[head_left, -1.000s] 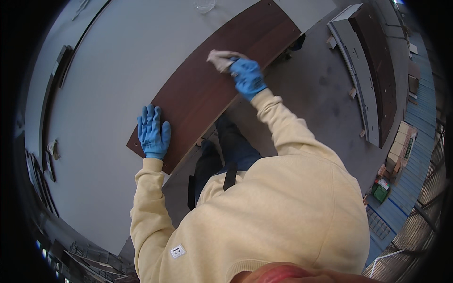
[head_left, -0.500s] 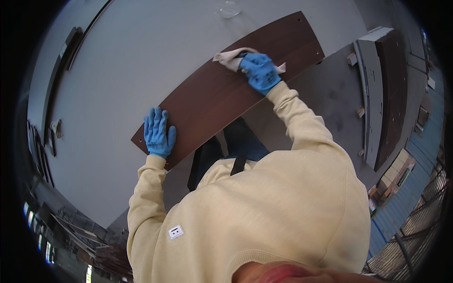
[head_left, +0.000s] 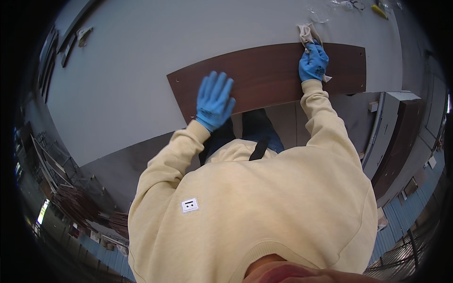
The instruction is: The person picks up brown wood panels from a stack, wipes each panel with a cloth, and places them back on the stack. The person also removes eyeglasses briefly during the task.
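A dark brown wooden board with small holes near its corners lies along the near edge of a pale grey table. My left hand, in a blue work glove, is over the board's left part with its fingers stretched out; whether it touches the wood I cannot tell. In a blue glove too, my right hand is closed round a whitish cloth on the board's right part. The cloth's upper end sticks out past the board's far edge, and a small tip shows beside the wrist.
Clear plastic pieces and a yellow-handled tool lie at the table's far right. Dark strips and a small rag are at the far left. Stacked panels stand to the right, beyond a gap.
My view has turned, so the board appears more level. My right hand has moved the cloth toward the far edge. My left hand has shifted inward from the board's left end.
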The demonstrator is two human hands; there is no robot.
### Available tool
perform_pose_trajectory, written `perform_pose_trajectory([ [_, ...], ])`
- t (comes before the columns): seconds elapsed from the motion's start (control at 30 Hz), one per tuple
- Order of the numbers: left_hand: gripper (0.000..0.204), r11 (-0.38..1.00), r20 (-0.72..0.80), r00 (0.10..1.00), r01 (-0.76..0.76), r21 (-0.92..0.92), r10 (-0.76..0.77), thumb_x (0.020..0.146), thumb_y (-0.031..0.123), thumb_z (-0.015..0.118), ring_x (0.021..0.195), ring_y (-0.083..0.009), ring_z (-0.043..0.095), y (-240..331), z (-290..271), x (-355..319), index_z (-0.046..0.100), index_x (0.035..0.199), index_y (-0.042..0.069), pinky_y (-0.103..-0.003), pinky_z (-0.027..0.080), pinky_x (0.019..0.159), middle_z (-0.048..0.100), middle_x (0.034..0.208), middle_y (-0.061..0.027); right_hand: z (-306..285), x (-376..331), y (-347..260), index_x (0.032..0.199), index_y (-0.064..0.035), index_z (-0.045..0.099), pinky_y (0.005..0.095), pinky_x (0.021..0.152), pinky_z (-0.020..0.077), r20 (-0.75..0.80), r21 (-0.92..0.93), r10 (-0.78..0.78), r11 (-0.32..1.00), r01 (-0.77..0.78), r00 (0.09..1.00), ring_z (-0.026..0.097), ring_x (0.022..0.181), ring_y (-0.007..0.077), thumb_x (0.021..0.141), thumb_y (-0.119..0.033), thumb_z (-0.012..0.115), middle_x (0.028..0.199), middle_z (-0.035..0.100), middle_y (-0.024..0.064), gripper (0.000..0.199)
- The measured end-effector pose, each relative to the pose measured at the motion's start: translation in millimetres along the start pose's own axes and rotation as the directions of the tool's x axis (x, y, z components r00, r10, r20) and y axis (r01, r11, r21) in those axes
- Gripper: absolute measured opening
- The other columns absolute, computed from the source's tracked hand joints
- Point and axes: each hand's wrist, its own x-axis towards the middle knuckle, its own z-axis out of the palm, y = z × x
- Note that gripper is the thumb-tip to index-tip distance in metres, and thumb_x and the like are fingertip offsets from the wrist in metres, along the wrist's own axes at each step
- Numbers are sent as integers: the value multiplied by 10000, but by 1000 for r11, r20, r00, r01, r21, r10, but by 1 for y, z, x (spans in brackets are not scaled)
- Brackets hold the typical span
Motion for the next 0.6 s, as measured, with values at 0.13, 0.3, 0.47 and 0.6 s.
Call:
perform_pose_trajectory([
  [0.13, 639, 987, 231, 971, 100, -123, -69, 891, 195, 672, 1529, -412, 364, 35, 6, -64, 544, 1491, 15, -544, 246, 1276, 461, 1598, -208, 6, -5, -31, 1042, -48, 742, 488, 855, 559, 7, -42, 10, 999, -10, 1000, 696, 930, 422, 910, -53, 629, 1010, 736, 181, 173],
  [0.3, 683, 999, 142, 990, -6, -42, 12, 835, 159, 669, 1544, -400, 332, 29, 30, -83, 528, 1482, -7, -541, 217, 1291, 474, 1583, -203, 63, -63, -206, 1133, -136, 705, 470, 942, 528, 260, 328, -335, 913, 243, 906, 644, 1050, 389, 839, -53, 685, 1131, 687, 121, 306],
  [0.47, 449, 997, 428, 901, 78, -7, -68, 1041, 308, 484, 1424, -301, 492, 22, 70, -107, 566, 1448, 136, -482, 360, 1203, 554, 1486, -189, 110, -73, -317, 1160, -168, 722, 446, 985, 558, 406, 504, -575, 789, 351, 710, 642, 1145, 341, 814, -35, 707, 1242, 690, 58, 372],
  [0.6, 589, 984, 240, 961, 161, -81, -138, 1064, 406, 409, 1552, -292, 326, 25, 64, -98, 381, 1586, 135, -475, 257, 1271, 366, 1656, -158, 79, -110, -303, 1182, -182, 734, 436, 1033, 543, 475, 725, -799, 593, 349, 370, 638, 1197, 328, 816, -36, 703, 1256, 704, 50, 395],
])
